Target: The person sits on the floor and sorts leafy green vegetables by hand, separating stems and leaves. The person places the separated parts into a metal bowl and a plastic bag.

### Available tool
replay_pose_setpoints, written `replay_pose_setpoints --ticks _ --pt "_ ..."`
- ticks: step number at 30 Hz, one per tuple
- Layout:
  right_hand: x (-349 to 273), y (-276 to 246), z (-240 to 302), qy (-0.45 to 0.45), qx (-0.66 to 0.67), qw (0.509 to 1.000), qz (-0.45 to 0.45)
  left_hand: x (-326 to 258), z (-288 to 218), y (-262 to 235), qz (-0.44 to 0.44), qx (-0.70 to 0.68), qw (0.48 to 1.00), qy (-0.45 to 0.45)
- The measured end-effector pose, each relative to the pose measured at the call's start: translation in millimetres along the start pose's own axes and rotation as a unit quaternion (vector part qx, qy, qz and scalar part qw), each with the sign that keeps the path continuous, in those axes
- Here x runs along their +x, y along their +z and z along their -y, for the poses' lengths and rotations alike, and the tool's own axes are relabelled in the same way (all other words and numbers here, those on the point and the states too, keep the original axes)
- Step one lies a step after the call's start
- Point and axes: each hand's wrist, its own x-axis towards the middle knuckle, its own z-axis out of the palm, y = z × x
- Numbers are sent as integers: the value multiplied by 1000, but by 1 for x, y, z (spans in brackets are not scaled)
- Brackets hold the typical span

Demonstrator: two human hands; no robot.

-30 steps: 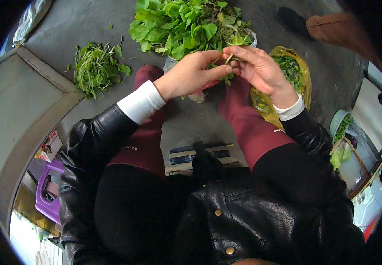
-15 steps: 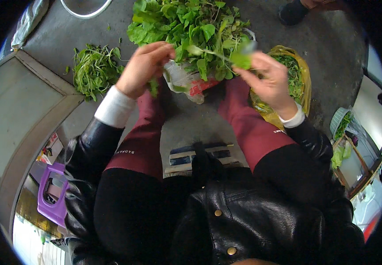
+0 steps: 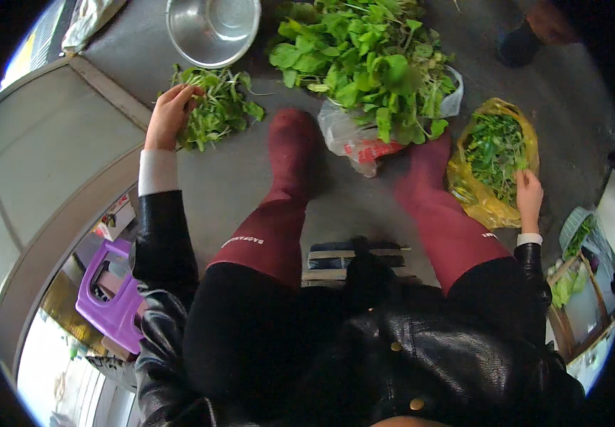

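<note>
My left hand (image 3: 171,114) reaches the left side of a small pile of leafy greens (image 3: 218,114) on the floor, its fingers closed on leaves there. On the other side, my right hand (image 3: 529,196) is at the right edge of a yellow plastic bag (image 3: 484,206) holding cut greens (image 3: 494,146). Its fingertips are pinched together against the greens; what they hold, if anything, is too small to make out. Between the hands, a large heap of broad-leaved greens (image 3: 364,64) lies on a white and red plastic bag (image 3: 350,139) beyond my boots.
A metal basin (image 3: 213,28) stands behind the small pile. My maroon boots (image 3: 290,164) flank a low striped seat (image 3: 354,263). A purple plastic item (image 3: 112,299) is at left, a basket of greens (image 3: 576,228) at right. Another person's foot (image 3: 519,46) shows far right.
My hands have moved apart from above the big heap: the left to the small pile, the right down to the yellow bag. The view has shifted, showing more of the basin.
</note>
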Motion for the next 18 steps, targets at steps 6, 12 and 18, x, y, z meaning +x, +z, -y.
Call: replay_pose_setpoints --ticks 6,12,18 --pt "-11 29 -38 93 -138 977 134 29 -36 -18 -33 -76 995 54" --pt "15 37 -30 90 -109 981 137 148 -6 -64 -16 -174 969 173" --pt "-19 11 -25 90 -118 981 127 143 53 -38 -338 156 915 158"
